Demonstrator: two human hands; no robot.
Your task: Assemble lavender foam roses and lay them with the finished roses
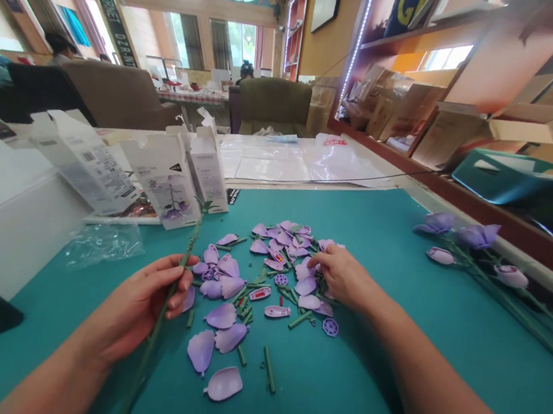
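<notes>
Now | left hand (144,301) grips green stem (190,243) | right hand (341,275) on petals (269,266)

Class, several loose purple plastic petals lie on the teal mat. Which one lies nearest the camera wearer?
The pale purple petal lying hollow side up at the pile's near edge, alone, below the two flatter petals beside each other.

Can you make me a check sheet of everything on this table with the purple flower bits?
Surface: teal mat on the table.
Job's things: green stem; loose purple petals and short green pieces scattered.
Clutter: opened white boxes, clear plastic bag, finished purple flowers at right.
Grippers: left hand grips the stem; right hand rests on the petals.
Cables: thin dark cord behind the mat.
Surroundings: armchairs, shelf boxes, people seated far left.
</notes>
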